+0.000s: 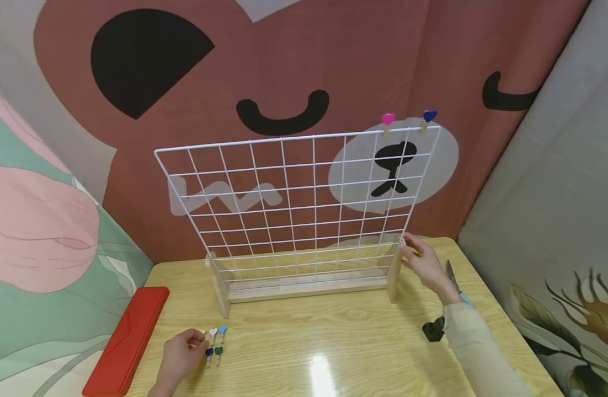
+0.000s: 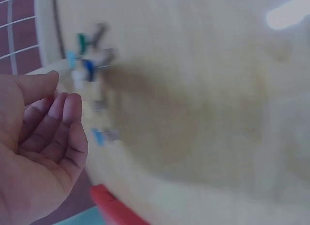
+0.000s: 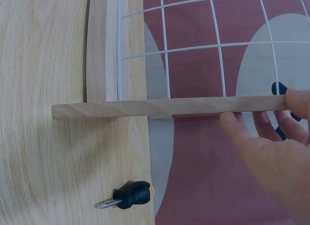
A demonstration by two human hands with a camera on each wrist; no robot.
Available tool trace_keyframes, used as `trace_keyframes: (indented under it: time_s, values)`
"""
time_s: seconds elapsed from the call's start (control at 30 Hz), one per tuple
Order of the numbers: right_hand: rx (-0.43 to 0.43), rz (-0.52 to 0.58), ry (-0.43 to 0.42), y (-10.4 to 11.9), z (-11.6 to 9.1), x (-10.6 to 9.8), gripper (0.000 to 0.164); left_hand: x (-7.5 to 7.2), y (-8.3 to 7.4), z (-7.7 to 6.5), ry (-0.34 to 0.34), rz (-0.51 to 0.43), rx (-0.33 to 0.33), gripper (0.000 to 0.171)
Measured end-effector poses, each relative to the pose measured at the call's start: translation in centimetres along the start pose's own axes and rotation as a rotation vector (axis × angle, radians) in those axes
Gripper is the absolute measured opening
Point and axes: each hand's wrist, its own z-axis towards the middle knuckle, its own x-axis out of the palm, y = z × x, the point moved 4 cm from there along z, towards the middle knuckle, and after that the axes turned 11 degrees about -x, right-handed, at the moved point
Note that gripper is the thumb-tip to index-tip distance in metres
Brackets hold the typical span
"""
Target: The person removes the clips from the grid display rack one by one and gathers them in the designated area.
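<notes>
A white wire grid stands in a wooden base with two side posts. My right hand grips the upper end of the right post, thumb and fingers on either side of it. A pink heart clothespin and a dark blue heart clothespin are clipped on the grid's top wire. Over the front left of the table, my left hand has loosely bent fingers beside several small heart clothespins, among them a green one and a white one. Nothing shows between its fingers.
A long red case lies along the table's left edge. Right of the stand lies a stubby black screwdriver. Behind the right forearm, a pointed metal tool with blue on it is partly hidden. A printed curtain hangs behind the table.
</notes>
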Motion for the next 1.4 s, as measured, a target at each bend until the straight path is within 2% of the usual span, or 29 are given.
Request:
trace_keyframes:
  time_s: [0.2, 0.37, 0.6, 0.7, 0.77, 0.87, 0.93, 1.1, 1.4]
  values:
    - [0.004, -0.001, -0.006, -0.3, 0.0, -0.1, 0.055, -2.5, -4.6, 0.2, -0.132, -0.080, 0.157, 0.008]
    - [0.009, -0.005, 0.003, -0.4, -0.1, -0.2, 0.056, -4.9, -10.1, 0.1, -0.232, -0.128, 0.348, 0.011]
    - [0.002, -0.014, 0.008, -0.2, -0.1, -0.2, 0.056, -8.4, -18.9, -0.6, -0.248, -0.149, 0.554, 0.013]
    - [0.006, -0.017, 0.009, -0.3, -0.1, -0.2, 0.056, -9.7, -22.7, -0.9, -0.269, -0.156, 0.670, 0.016]
    - [0.006, -0.018, 0.008, -0.4, -0.1, -0.3, 0.056, -10.5, -25.1, -1.1, -0.282, -0.167, 0.750, 0.018]
    - [0.001, -0.011, 0.000, -0.4, 0.0, -0.2, 0.055, -11.4, -28.4, -1.5, -0.283, -0.190, 0.834, 0.020]
    - [-0.002, -0.008, 0.000, -0.3, 0.0, -0.2, 0.055, -11.9, -30.1, -1.7, -0.270, -0.212, 0.865, 0.021]
    - [-0.004, -0.003, -0.001, -0.3, 0.0, -0.1, 0.055, -12.4, -33.4, -2.1, -0.216, -0.283, 0.892, 0.020]
    - [0.000, -0.008, -0.005, -0.4, 0.0, -0.1, 0.055, -13.3, -37.1, -2.9, -0.164, -0.287, 0.921, 0.020]
